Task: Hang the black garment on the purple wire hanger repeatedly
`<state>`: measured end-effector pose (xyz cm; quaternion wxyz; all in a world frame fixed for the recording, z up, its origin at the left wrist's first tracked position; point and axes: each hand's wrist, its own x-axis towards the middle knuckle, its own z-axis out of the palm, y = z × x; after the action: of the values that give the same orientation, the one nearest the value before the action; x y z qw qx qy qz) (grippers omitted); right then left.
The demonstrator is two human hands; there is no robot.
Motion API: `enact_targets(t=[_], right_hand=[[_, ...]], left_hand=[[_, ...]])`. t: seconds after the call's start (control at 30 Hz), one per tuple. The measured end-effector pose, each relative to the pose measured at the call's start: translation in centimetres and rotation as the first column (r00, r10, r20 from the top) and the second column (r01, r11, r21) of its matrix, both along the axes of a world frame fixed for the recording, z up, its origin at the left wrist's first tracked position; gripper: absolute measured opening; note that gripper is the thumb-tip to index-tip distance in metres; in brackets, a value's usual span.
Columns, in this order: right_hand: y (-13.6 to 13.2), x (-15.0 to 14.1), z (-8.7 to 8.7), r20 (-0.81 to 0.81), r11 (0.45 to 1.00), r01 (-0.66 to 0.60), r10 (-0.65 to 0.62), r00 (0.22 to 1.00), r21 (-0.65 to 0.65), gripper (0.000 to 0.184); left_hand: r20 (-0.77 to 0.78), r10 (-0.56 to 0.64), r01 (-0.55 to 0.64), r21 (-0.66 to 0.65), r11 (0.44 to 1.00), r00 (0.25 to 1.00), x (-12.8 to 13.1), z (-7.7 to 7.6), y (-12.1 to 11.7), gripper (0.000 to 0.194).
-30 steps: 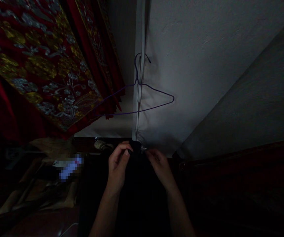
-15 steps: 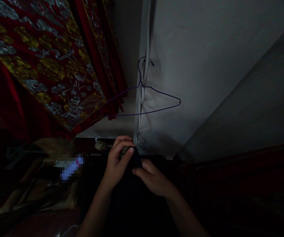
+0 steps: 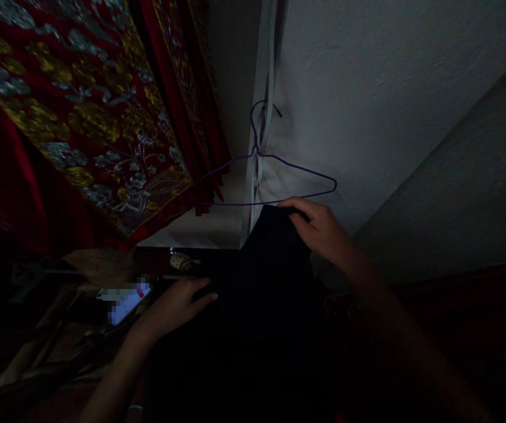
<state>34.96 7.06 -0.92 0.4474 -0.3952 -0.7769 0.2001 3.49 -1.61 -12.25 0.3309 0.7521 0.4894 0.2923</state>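
Note:
A dark piece of clothing (image 3: 275,252), its kind lost in the gloom, is lifted by its top edge in my right hand (image 3: 319,226). The fingers there are closed on the cloth, just under the lower bar of a thin purple wire hanger (image 3: 303,167). That hanger hangs bare by its hook from a pale cord or strip against the wall. Lower on the left, my left hand (image 3: 186,299) rests at the cloth's side with thumb and fingers apart. Much of the garment merges with the dark area below.
A red cloth with gold and silver embroidery (image 3: 94,123) hangs at the upper left. Below it are a wooden chair or stool frame (image 3: 28,352) and a bright blurred item (image 3: 130,302). A light clog (image 3: 182,262) lies near the grey wall (image 3: 345,70).
My right hand has risen to the right, raising the dark cloth toward the hanger. My left hand has let go of the top edge and moved down and left.

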Motion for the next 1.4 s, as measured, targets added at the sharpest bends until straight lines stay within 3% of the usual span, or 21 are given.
enact_targets(t=[0.1, 0.3, 0.5, 0.63, 0.87, 1.03, 1.13, 1.27, 1.4], right_hand=[[1.5, 0.3, -0.2, -0.060, 0.987, 0.132, -0.126, 0.990, 0.096, 0.023], [4.9, 1.0, -0.9, -0.191, 0.983, 0.164, -0.146, 0.971, 0.080, 0.020], [8.9, 0.1, -4.1, -0.137, 0.968, 0.131, -0.163, 0.977, -0.215, 0.032], [8.2, 0.8, -5.3, -0.125, 0.974, 0.130, -0.155, 0.980, -0.185, 0.040], [6.0, 3.1, -2.9, -0.004, 0.977, 0.163, -0.165, 0.986, -0.134, 0.046], [4.8, 2.9, -2.3, 0.023, 0.979, 0.183, -0.182, 0.983, -0.089, 0.044], [4.3, 2.7, -2.5, 0.018, 0.983, 0.168, -0.167, 0.986, -0.078, 0.044], [4.2, 2.4, -2.8, -0.034, 0.983, 0.179, -0.181, 0.983, -0.051, 0.045], [4.1, 2.1, -3.1, -0.044, 0.985, 0.164, -0.167, 0.985, -0.061, 0.045]], left_hand=[[-0.153, 0.016, -0.011, 0.031, 0.999, 0.988, -0.7, 1.5, -0.1, 0.021], [-0.362, 0.043, -0.040, 0.015, 0.999, 0.931, -1.5, 3.1, 0.8, 0.029], [-0.410, 0.177, -0.133, 0.132, 0.982, 0.895, -2.8, 4.1, 1.8, 0.029], [-0.431, 0.191, -0.145, 0.137, 0.980, 0.882, -3.3, 4.4, 1.8, 0.031], [-0.365, 0.254, -0.146, 0.299, 0.943, 0.896, -2.7, 8.4, 4.8, 0.039], [-0.410, 0.188, -0.120, 0.185, 0.975, 0.893, -1.5, 10.2, 7.7, 0.036], [-0.429, 0.233, -0.147, 0.224, 0.963, 0.873, -1.2, 10.8, 8.3, 0.036], [-0.451, 0.208, -0.156, 0.151, 0.976, 0.868, -1.5, 10.6, 8.4, 0.037], [-0.525, 0.142, -0.138, 0.048, 0.989, 0.839, -1.6, 8.4, 7.9, 0.033]])
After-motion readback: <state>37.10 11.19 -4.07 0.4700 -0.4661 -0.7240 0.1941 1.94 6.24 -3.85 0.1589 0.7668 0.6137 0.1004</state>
